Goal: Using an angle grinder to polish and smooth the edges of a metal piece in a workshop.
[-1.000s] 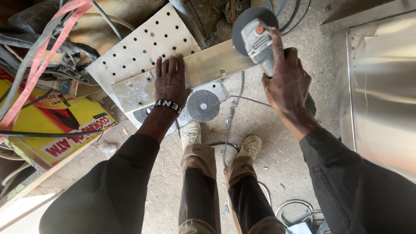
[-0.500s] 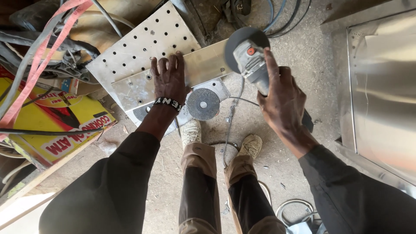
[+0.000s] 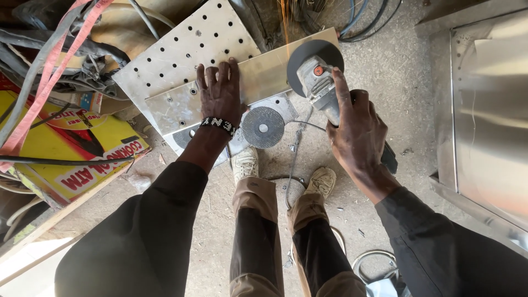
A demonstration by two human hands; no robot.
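Angle grinder (image 3: 322, 82): gripped in right hand (image 3: 357, 135), fingers wrapped round the body, forefinger laid along it; disc at the far edge of a metal strip (image 3: 264, 74), sparks above. Left hand (image 3: 220, 99): flat, fingers spread, pressing the strip on a perforated sheet (image 3: 176, 52). Loose disc (image 3: 263, 127) just beside the wrist.

Angle grinder (image 3: 322, 91): grey body, red button, dark disc guard. Metal strip (image 3: 242, 82): pale silver, dull sheen. Perforated sheet (image 3: 176, 52): silver-white, patterned with rows of small dark holes. Loose disc (image 3: 263, 127): dark grey, pale centre. Beaded bracelet (image 3: 218, 125): black and white. Carton (image 3: 71, 148): yellow, marked in red and black. Straps (image 3: 52, 55): pink-red. Sleeves (image 3: 143, 236): black. Trousers (image 3: 256, 201): tan. Shoes (image 3: 245, 163): off-white. Floor (image 3: 385, 49): sandy grey.
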